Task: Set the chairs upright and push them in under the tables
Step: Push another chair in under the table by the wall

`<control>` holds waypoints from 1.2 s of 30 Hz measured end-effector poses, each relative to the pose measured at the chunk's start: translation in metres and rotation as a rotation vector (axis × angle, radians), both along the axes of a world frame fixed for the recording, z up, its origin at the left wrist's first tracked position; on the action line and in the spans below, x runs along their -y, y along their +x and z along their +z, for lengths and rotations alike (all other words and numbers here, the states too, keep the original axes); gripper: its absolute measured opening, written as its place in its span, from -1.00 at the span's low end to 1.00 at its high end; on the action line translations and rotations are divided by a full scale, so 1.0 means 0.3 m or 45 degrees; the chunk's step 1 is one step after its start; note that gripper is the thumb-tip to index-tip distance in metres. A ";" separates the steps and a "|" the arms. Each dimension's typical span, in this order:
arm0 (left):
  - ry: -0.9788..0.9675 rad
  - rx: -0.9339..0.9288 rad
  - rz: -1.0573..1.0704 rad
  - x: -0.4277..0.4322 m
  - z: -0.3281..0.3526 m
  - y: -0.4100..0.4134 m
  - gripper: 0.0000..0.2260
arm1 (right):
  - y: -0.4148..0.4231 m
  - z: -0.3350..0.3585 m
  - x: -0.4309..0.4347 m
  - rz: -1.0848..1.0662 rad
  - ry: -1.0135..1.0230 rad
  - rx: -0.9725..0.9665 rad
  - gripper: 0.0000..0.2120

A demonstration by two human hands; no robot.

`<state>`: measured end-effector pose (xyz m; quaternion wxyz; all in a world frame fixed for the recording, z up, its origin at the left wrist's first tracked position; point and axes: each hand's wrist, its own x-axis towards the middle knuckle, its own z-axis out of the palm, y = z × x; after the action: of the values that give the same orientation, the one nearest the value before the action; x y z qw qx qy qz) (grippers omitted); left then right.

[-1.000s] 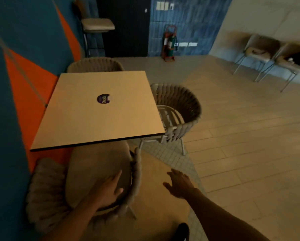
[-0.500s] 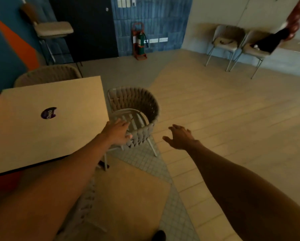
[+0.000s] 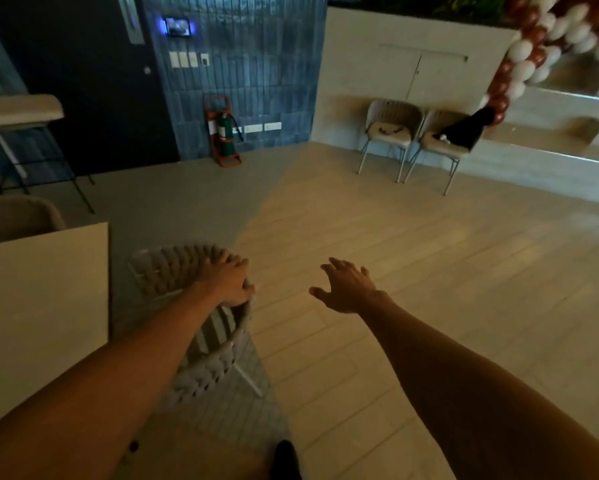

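Observation:
A grey woven-rope chair (image 3: 201,355) stands upright beside the right edge of the pale square table (image 3: 41,306), its seat partly tucked toward the table. My left hand (image 3: 227,280) rests on top of the chair's curved backrest, fingers wrapped over the rim. My right hand (image 3: 348,285) hovers in the air to the right of the chair, fingers spread, holding nothing. The curved back of another chair (image 3: 17,216) shows behind the table at the far left.
Two light chairs (image 3: 391,129) stand against the white wall at the back right, one with a dark item on it. A fire extinguisher (image 3: 224,131) stands by the blue tiled wall. A bar stool (image 3: 17,112) is at far left. A balloon garland (image 3: 533,53) hangs upper right.
My view has swung right, away from the near chair under the table. My left hand left that chair's seat and moved onto the woven chair's backrest. My right hand stayed open in the air.

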<state>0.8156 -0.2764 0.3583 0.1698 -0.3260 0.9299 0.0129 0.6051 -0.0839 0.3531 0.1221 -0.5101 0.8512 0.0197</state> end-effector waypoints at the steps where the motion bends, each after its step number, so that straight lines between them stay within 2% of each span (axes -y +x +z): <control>1: -0.038 -0.013 -0.003 0.039 -0.006 -0.052 -0.24 | -0.047 0.002 0.039 0.008 -0.001 -0.024 -0.21; 8: -0.087 -0.133 0.075 0.422 0.061 -0.505 -0.27 | -0.534 0.099 0.426 0.027 0.065 -0.065 -0.24; 17: -0.046 -0.128 0.224 0.814 0.077 -0.855 -0.27 | -0.941 0.133 0.965 0.205 0.094 -0.061 -0.22; 23: 0.004 -0.112 0.472 1.183 -0.037 -1.061 -0.26 | -1.266 0.097 1.493 0.406 0.071 -0.118 -0.22; 26: 0.097 -0.122 0.699 1.347 -0.088 -1.141 -0.26 | -1.401 0.081 1.777 0.537 0.122 -0.132 -0.23; 31: 0.088 -0.255 0.933 1.577 -0.111 -1.179 -0.25 | -1.493 0.094 2.223 0.747 0.145 -0.130 -0.22; 36: 0.088 -0.299 1.268 1.780 -0.104 -1.083 -0.26 | -1.327 0.108 2.653 1.077 0.181 -0.108 -0.19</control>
<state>0.4907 -0.8103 0.3272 0.0481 -0.7200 0.6737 0.1597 0.2070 -0.8799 0.3855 0.1031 -0.8031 0.5680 0.1476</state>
